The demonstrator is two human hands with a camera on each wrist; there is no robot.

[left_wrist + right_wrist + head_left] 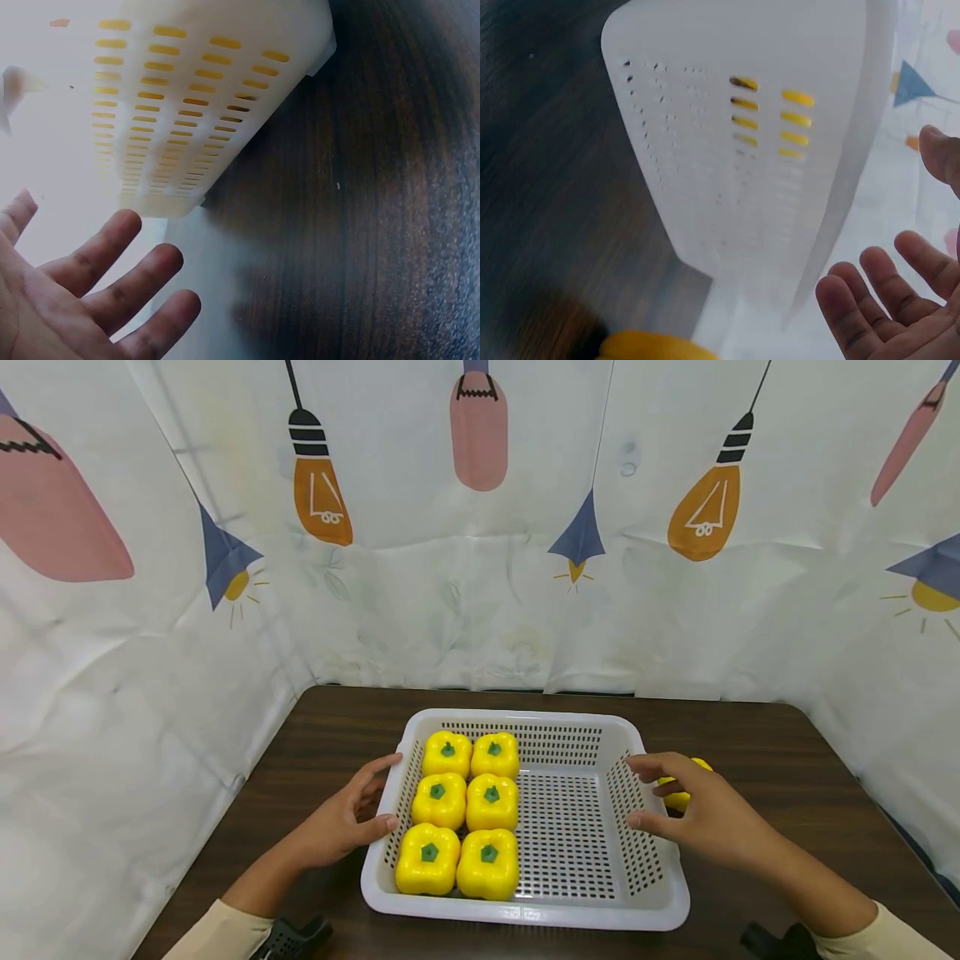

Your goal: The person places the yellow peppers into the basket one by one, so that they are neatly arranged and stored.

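A white perforated plastic basket (566,835) sits in the middle of the table in the head view. Several yellow bell peppers (491,803) with green stems stand in two columns in its left half; its right half shows bare mesh. My left hand (337,818) is at the basket's left rim, thumb and fingers spread. In the left wrist view its fingers are extended below the basket wall (262,22). At the right rim is my right hand (701,814), fingers loosely bent with nothing between them. Behind that hand, outside the basket, lies more yellow pepper (673,800), partly hidden.
The dark wood-grain table (352,718) extends around the basket. A white cloth (480,618) printed with lamps and bulbs hangs behind the table and along both sides. Black straps (292,937) show at the wrists near the bottom edge.
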